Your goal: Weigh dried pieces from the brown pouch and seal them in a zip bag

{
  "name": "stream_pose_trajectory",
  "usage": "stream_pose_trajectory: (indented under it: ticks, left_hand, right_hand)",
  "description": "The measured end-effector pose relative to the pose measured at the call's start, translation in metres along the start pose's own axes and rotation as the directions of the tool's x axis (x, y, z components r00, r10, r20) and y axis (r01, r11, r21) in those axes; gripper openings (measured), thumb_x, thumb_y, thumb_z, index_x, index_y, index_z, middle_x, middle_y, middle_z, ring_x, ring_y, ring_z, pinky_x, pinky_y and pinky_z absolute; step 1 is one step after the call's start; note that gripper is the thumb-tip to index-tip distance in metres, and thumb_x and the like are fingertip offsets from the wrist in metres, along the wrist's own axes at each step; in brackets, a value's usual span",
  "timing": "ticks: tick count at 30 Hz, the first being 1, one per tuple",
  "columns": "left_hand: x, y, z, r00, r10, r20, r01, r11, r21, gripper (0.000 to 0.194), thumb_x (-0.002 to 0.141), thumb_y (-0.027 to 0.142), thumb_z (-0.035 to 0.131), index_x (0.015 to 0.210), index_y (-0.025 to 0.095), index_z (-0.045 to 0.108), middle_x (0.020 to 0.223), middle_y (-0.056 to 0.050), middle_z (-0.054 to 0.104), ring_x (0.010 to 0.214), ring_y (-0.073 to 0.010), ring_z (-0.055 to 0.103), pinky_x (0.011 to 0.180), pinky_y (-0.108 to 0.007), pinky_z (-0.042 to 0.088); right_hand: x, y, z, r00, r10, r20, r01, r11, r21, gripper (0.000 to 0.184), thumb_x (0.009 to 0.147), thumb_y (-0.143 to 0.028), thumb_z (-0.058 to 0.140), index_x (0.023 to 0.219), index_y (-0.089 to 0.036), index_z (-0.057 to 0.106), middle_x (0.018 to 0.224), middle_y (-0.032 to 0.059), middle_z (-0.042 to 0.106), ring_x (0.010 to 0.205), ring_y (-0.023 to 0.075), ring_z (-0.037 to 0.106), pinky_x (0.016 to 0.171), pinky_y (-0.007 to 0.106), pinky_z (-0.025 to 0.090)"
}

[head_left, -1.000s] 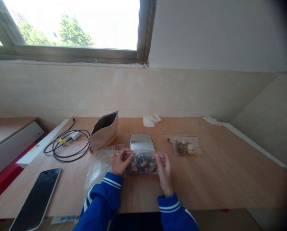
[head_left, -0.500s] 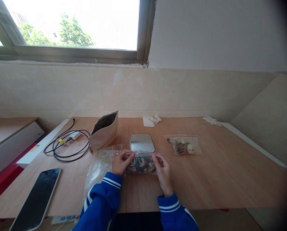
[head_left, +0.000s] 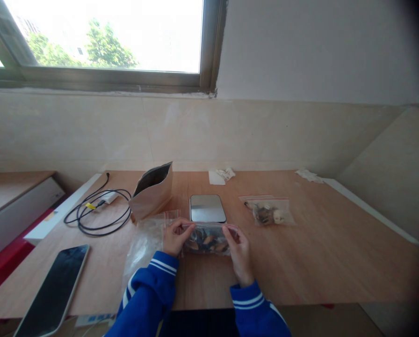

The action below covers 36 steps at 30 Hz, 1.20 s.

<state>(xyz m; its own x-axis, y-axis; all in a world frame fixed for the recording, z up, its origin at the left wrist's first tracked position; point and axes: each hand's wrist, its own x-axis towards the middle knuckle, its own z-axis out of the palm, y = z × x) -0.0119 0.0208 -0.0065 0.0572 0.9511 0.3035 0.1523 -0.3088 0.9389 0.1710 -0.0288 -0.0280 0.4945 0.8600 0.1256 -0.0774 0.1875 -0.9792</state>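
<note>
A clear zip bag (head_left: 208, 241) with dark and brown pieces inside is pinched along its red-lined top edge by both hands. My left hand (head_left: 176, 238) grips the left end of that edge, thumb against fingers. At the opposite end, my right hand (head_left: 238, 250) is closed on the right corner. Just beyond the bag lies a flat scale (head_left: 207, 208) with a silver top. Clear empty-looking plastic bags (head_left: 144, 243) lie beside my left hand, partly under my left sleeve.
An open brown paper pouch (head_left: 153, 194) stands at the back left, near a coiled black cable (head_left: 100, 231) and a white adapter. A phone (head_left: 53, 290) lies front left. Another zip bag (head_left: 270, 213) with pale and brown pieces rests right. Crumpled tissue (head_left: 225, 174) is by the wall.
The top edge of the zip bag has flattened and dropped very slightly between my hands. Both hands keep nearly the same place and hold.
</note>
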Motion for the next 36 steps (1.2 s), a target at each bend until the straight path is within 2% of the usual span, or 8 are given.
stream_pose_trajectory:
  ticks: [3,9,13,16,19,25,31,36]
  left_hand:
    - [-0.001,0.0,0.0,1.0,-0.028,0.008,0.028,1.0,-0.011,0.021,0.071,0.039,0.068,0.07,0.018,0.068,0.073,-0.003,0.066,0.075,-0.0172,0.06,0.072,-0.028,0.046]
    - [-0.001,0.008,0.0,0.99,-0.099,0.103,0.109,0.989,-0.103,0.026,0.071,0.043,0.066,0.076,0.018,0.065,0.076,-0.002,0.065,0.075,-0.0167,0.059,0.07,-0.027,0.046]
    - [-0.001,0.012,0.0,0.976,-0.13,0.174,0.16,0.972,-0.172,0.026,0.071,0.041,0.068,0.081,0.017,0.063,0.078,-0.002,0.065,0.075,-0.0159,0.06,0.07,-0.026,0.047]
    - [-0.002,0.01,0.001,0.973,-0.158,0.169,0.186,0.969,-0.162,0.027,0.07,0.04,0.069,0.08,0.017,0.064,0.078,-0.002,0.066,0.074,-0.016,0.06,0.069,-0.027,0.047]
    - [-0.001,0.005,0.002,0.977,-0.147,0.157,0.171,0.974,-0.152,0.026,0.07,0.04,0.069,0.078,0.016,0.065,0.076,-0.003,0.066,0.074,-0.0164,0.061,0.07,-0.028,0.047]
    - [0.0,-0.001,0.0,0.981,-0.101,0.168,0.125,0.983,-0.137,0.024,0.072,0.04,0.068,0.079,0.017,0.068,0.081,-0.004,0.068,0.079,-0.0174,0.061,0.074,-0.029,0.048]
    - [0.0,0.001,-0.001,0.981,-0.096,0.169,0.116,0.987,-0.111,0.024,0.071,0.039,0.068,0.079,0.016,0.069,0.082,-0.004,0.068,0.081,-0.0183,0.061,0.074,-0.029,0.048]
    - [0.001,0.003,0.0,0.984,-0.093,0.15,0.111,0.986,-0.121,0.022,0.069,0.037,0.071,0.075,0.016,0.069,0.081,-0.004,0.068,0.079,-0.0177,0.061,0.074,-0.029,0.047]
  right_hand:
    - [0.0,0.0,0.0,1.0,0.014,0.002,-0.014,1.0,0.006,0.035,0.071,-0.046,0.067,0.088,-0.015,0.068,0.083,0.0063,0.07,0.079,0.0215,0.064,0.073,0.035,0.052]
    - [-0.002,0.001,-0.001,0.996,0.083,0.041,-0.085,0.996,0.039,0.036,0.072,-0.049,0.066,0.089,-0.017,0.067,0.082,0.0051,0.07,0.08,0.0213,0.065,0.072,0.033,0.052]
    - [-0.002,0.001,0.0,0.995,0.046,0.083,-0.052,0.996,0.073,0.035,0.074,-0.046,0.065,0.094,-0.017,0.067,0.084,0.0048,0.07,0.082,0.0205,0.065,0.078,0.035,0.051]
    - [-0.003,0.0,0.001,0.989,0.03,0.142,-0.037,0.998,0.051,0.034,0.076,-0.044,0.064,0.095,-0.017,0.068,0.087,0.0057,0.07,0.086,0.0213,0.065,0.083,0.038,0.05]
    - [-0.003,-0.003,0.002,0.984,0.05,0.171,-0.056,0.998,0.032,0.031,0.076,-0.043,0.065,0.092,-0.018,0.068,0.092,0.0063,0.07,0.09,0.0219,0.065,0.086,0.039,0.049]
    - [-0.004,-0.003,0.004,0.988,0.05,0.147,-0.056,0.998,0.037,0.027,0.074,-0.041,0.067,0.087,-0.018,0.069,0.09,0.0052,0.07,0.09,0.0214,0.064,0.088,0.039,0.048]
    - [-0.004,-0.005,0.005,0.989,0.057,0.139,-0.064,0.997,0.046,0.027,0.072,-0.04,0.069,0.086,-0.017,0.069,0.089,0.0041,0.07,0.088,0.019,0.064,0.085,0.034,0.049]
    - [-0.005,-0.005,0.005,0.992,0.018,0.127,-0.023,0.999,0.041,0.024,0.073,-0.039,0.069,0.084,-0.017,0.068,0.085,0.0031,0.068,0.085,0.0179,0.063,0.081,0.032,0.049]
